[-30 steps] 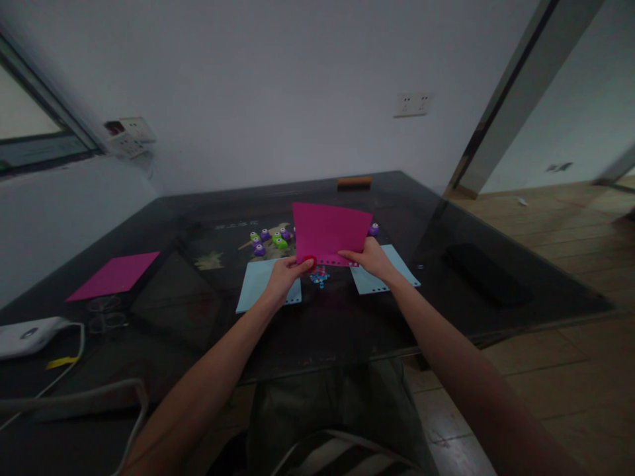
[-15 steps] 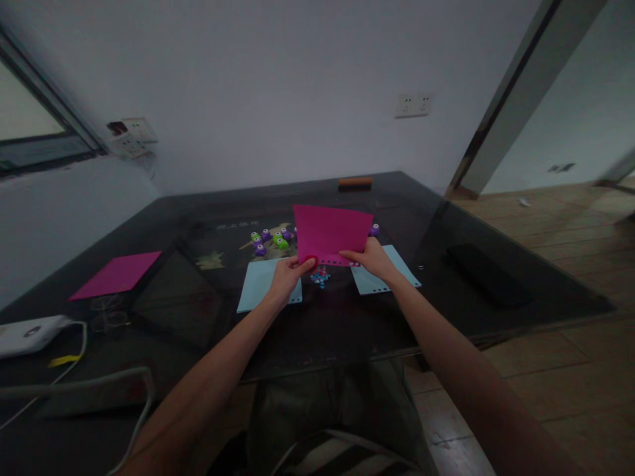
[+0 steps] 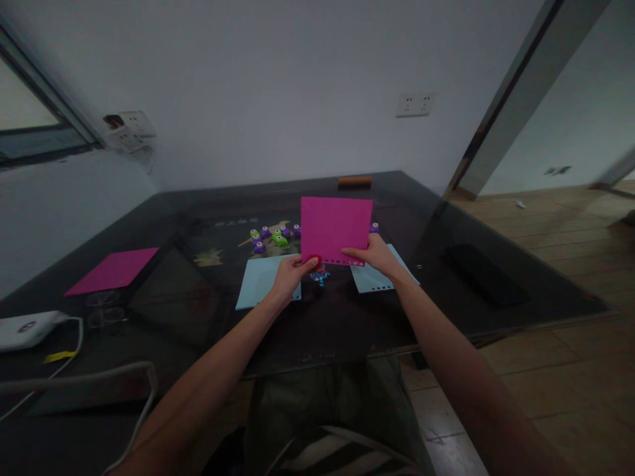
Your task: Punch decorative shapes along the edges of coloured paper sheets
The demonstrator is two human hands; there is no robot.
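A bright pink sheet of paper (image 3: 337, 228) stands raised over the table, with a row of small holes along its lower edge. My right hand (image 3: 377, 256) grips its lower right side, thumb on the near face. At the lower left corner my left hand (image 3: 289, 276) is closed on a small red craft punch (image 3: 315, 260), which sits at the paper's edge and is partly hidden by my fingers. Below lies a little heap of blue and pink paper cut-outs (image 3: 320, 277). Light blue sheets, one at left (image 3: 262, 281) and one at right (image 3: 380, 279), have punched edges.
Several purple and green craft punches (image 3: 278, 238) stand behind the left sheet. Another pink sheet (image 3: 114, 270) lies far left, near a white power strip (image 3: 30, 330) with a cable. A black flat object (image 3: 486, 274) rests at right, a brown roll (image 3: 354, 180) at the back.
The pink sheet has turned more upright and squarer to me, shifting slightly right at its left edge. Both hands keep their hold.
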